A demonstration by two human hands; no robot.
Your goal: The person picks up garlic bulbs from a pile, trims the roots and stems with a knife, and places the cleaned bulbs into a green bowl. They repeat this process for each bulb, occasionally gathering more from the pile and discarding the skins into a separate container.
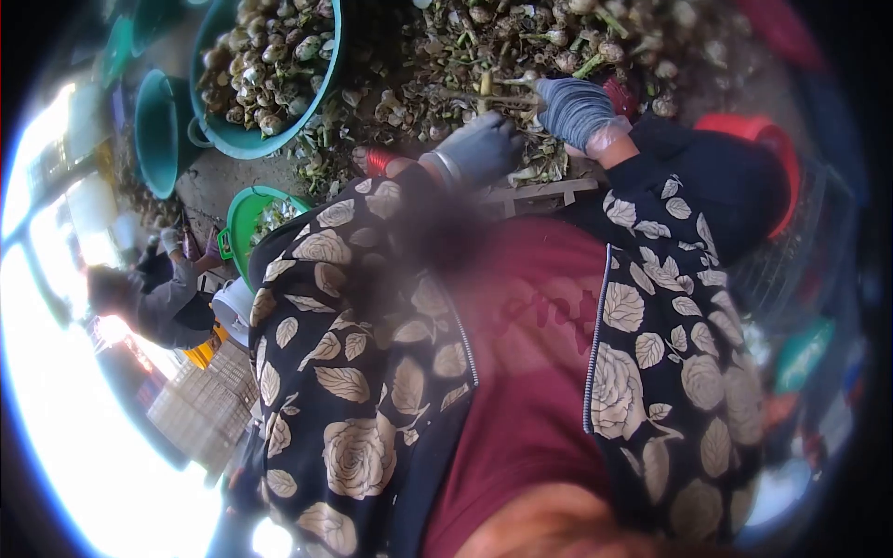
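My left hand (479, 149), in a grey glove, is closed in front of my body, its fingers curled; what they hold, if anything, is hidden. To its right, my right hand (579, 113) is wrapped in grey cloth bands, with its fingers pinched together. Pale garlic stalks (507, 93) run leftward from those fingertips. Just beyond both hands spreads a heap of garlic (558, 39), bulbs with stems and dry leaves. Loose leaf trimmings (539, 163) lie below the hands.
A teal tub (198, 102) full of garlic bulbs stands at the upper left, beside another teal bucket (156, 139). A green basket (244, 209) holds pale trimmings. Behind my right arm is a red tub (786, 163). Another person (172, 298) works at the far left.
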